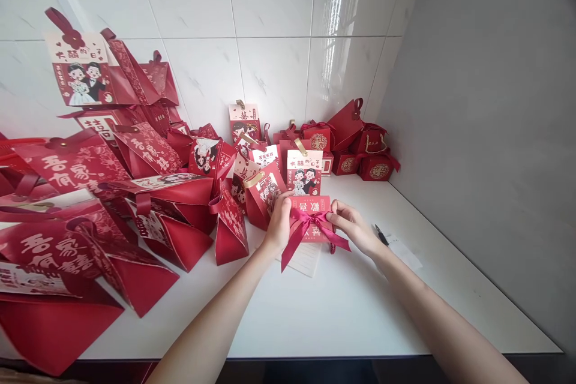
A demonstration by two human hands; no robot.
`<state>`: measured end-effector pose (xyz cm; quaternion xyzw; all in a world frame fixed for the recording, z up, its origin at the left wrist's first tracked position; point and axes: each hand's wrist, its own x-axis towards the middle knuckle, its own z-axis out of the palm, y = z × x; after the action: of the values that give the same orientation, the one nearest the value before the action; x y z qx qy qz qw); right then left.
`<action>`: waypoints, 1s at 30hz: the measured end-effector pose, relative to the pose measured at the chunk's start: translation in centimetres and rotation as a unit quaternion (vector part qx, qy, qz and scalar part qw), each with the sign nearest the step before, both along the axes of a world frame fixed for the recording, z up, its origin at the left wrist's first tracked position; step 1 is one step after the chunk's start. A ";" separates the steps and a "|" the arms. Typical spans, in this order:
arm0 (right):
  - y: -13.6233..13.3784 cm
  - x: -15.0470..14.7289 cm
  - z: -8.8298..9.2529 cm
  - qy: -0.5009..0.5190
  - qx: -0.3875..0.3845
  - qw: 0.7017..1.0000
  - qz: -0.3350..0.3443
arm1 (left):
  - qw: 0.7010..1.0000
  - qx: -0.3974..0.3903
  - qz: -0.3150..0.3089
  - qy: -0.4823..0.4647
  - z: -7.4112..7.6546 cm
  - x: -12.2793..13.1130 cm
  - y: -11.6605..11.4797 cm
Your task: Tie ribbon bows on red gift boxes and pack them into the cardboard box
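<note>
Clearly, the left hand (281,219) and right hand (353,227) have their grip closed on a red box (299,201) with a ribbon bow (311,219), over the bench (342,312) between its front and back edges; gift boxes (74,171) crowd its left edge.

"Where is a hand finding room?"

"Over the white table (288,318), which is stretching bare between the forearms (427,312) and out to the right."

"What is blocking?"

"Red boxes (76,169) are crowding the left and standing just beyond the left hand (279,222). A ribboned box (310,219) is filling the gap to the right hand (353,225). A pen (381,235) and paper (405,252) are lying beside that; a gray wall (486,162) is closing the far right."
</note>
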<state>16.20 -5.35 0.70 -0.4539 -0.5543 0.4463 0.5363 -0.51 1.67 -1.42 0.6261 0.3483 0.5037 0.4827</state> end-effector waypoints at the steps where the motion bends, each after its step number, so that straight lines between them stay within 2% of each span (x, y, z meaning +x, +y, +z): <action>1: 0.0 0.0 0.0 0.002 -0.003 1.000 0.002 | 1.000 -0.001 0.000 0.000 0.0 0.0 0.0; 8: -0.1 -0.2 0.1 -0.004 0.001 1.000 0.001 | 1.000 -0.003 0.001 -0.005 -0.1 0.0 0.1; 13: -0.2 -0.4 -0.1 -0.014 0.021 0.999 -0.033 | 0.998 0.025 0.048 0.032 0.2 -0.1 -0.2; 16: -0.1 -0.5 -0.1 -0.033 0.036 0.997 -0.054 | 0.987 0.107 0.121 0.025 0.4 -0.3 -0.5; 19: -0.1 -0.5 0.0 -0.042 0.033 0.997 -0.054 | 0.952 0.247 0.179 0.023 0.6 -0.5 -0.7; 22: -0.1 -0.5 0.1 -0.043 0.032 0.997 -0.053 | 0.921 0.351 0.160 0.062 0.8 -0.7 -0.8; 24: -0.1 -0.5 0.1 -0.044 0.037 0.997 -0.054 | 0.909 0.385 0.137 0.076 0.9 -0.8 -0.9; 27: -0.2 -0.5 0.2 -0.047 0.043 0.996 -0.056 | 0.911 0.387 0.110 0.091 1.1 -1.0 -0.9; 30: -0.3 -0.6 0.3 -0.042 0.042 0.997 -0.054 | 0.925 0.358 0.065 0.104 1.5 -1.3 -1.0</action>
<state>15.62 -5.65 1.03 -0.4783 -0.5691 0.3741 0.5544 -1.76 0.67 0.07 0.7823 0.2325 0.5571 0.1535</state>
